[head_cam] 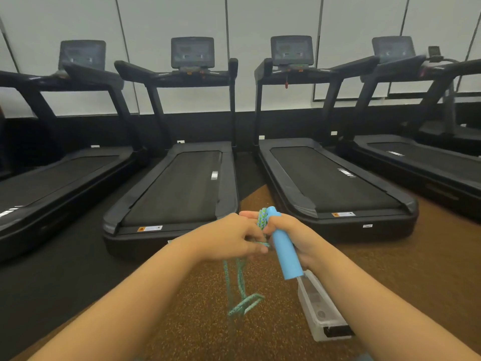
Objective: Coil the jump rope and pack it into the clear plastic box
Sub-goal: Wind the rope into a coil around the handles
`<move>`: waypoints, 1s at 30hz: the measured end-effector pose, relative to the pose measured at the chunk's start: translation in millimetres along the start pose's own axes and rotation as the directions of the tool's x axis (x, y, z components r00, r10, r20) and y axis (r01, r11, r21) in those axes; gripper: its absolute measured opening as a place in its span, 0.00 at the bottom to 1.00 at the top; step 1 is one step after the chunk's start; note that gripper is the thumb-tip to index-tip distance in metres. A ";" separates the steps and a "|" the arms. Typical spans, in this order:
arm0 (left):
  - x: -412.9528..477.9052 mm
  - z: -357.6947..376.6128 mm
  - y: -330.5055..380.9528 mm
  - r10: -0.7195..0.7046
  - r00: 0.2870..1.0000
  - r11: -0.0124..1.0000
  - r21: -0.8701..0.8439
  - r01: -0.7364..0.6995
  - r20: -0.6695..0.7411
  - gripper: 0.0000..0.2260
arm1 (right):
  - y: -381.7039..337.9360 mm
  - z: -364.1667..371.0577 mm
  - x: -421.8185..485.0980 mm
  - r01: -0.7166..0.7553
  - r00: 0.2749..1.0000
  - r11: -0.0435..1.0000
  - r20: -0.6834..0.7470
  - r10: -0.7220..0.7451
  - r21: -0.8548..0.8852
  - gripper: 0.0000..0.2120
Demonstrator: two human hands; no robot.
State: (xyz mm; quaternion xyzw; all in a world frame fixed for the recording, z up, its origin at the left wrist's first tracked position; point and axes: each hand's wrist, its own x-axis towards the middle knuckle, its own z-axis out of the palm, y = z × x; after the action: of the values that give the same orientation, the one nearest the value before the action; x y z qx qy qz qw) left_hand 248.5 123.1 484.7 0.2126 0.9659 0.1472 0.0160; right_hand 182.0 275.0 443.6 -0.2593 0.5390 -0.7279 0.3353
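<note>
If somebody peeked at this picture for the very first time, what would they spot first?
The bright blue handle in the middle jumps out, gripped by the right hand, while the left hand pinches the green rope that dangles below. Behind them, a row of big black treadmills stretches across the back. A clear plastic box lies on the brown floor, low on the right.

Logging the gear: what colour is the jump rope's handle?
The handle is light blue, the rope green-blue braided; head view shows it best.
</note>
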 end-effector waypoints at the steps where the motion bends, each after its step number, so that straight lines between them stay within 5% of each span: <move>1: -1.6 -4.4 -0.7 -0.008 1.000 1.000 -0.006 0.008 0.001 0.10 | -1.2 -0.7 -2.2 0.000 1.000 1.000 0.014 0.000 -0.002 0.20; 8: -4.4 -13.4 9.6 0.012 0.998 0.996 0.092 -0.019 0.069 0.09 | 0.3 -1.3 -13.4 0.004 1.000 1.000 0.008 -0.005 0.008 0.17; 12: -6.1 -12.6 18.6 -0.010 0.997 0.982 0.188 -0.005 0.079 0.10 | 6.6 -6.6 -15.6 0.038 0.999 0.963 0.026 -0.047 0.269 0.19; 16: -3.4 -15.4 23.3 0.017 0.999 0.975 0.221 -0.027 0.046 0.11 | 12.4 -7.3 -21.1 -0.012 0.998 1.000 -0.067 0.013 0.010 0.09; 18: -1.6 -19.0 23.3 0.022 1.000 0.976 0.215 -0.025 0.017 0.11 | 14.5 -7.9 -23.4 -0.074 0.994 0.985 -0.093 0.060 -0.158 0.16; 23: 2.1 -24.7 19.4 0.037 0.999 0.982 0.183 -0.041 0.029 0.11 | 8.9 -5.0 -31.8 -0.032 0.986 0.979 0.153 0.063 -0.200 0.12; 30: 6.2 -33.6 10.1 0.061 0.997 0.998 0.005 -0.061 0.055 0.10 | 13.8 -1.0 -32.5 -0.083 0.919 0.961 0.352 0.176 -0.265 0.24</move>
State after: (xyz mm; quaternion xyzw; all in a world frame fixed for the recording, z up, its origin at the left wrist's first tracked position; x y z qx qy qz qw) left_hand 243.9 125.1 520.0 0.2458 0.9586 0.1385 0.0370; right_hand 204.9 297.9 429.6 -0.3954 0.5672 -0.5696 0.4445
